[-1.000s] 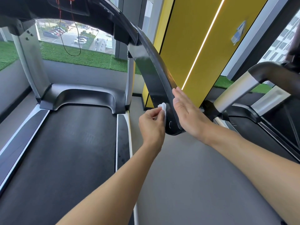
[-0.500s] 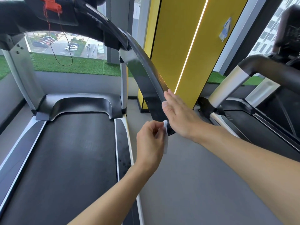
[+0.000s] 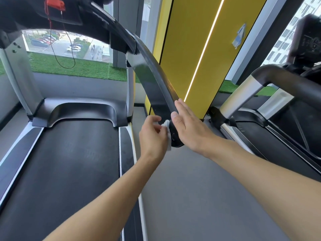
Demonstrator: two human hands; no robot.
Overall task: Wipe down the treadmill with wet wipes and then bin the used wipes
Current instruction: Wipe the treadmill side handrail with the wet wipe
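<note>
Left hand (image 3: pixel 152 134) pinches wet wipe (image 3: pixel 166 125) on inner face of handrail (image 3: pixel 156 79) tip; right hand (image 3: pixel 189 126) flat, fingers straight, on outer face; rail's long axis climbs away toward console (image 3: pixel 73 14)

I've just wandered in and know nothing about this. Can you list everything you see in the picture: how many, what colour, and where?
treadmill belt: one, black, lower left.
handrail: one, black, curving down through the centre.
wet wipe: one, white, against the handrail's lower end.
safety clip: one, red, top left.
second treadmill: one, black and silver, right side.
wall panel: one, yellow, behind the handrail.
grass strip: one, green, background left.
floor: one, grey, between the two treadmills.
left hand: one, bare, pinches the wet wipe at the handrail.
right hand: one, bare, fingers straight, rests on the handrail's outer side.
</note>
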